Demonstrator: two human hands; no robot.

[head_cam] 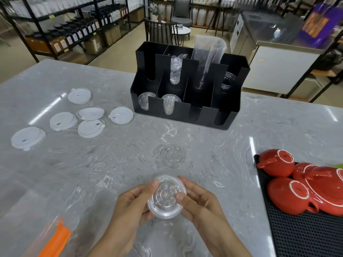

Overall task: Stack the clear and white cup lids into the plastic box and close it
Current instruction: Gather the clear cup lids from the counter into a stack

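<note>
Clear lids are pinched in a small stack between left hand and right hand, at 6 o'clock over the bench; uneven grip pressure could skew the stack.

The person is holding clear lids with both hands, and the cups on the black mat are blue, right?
Not quite. The head view shows the cups on the black mat are red, not blue. Both the left hand and right hand do hold the clear lids.
</note>
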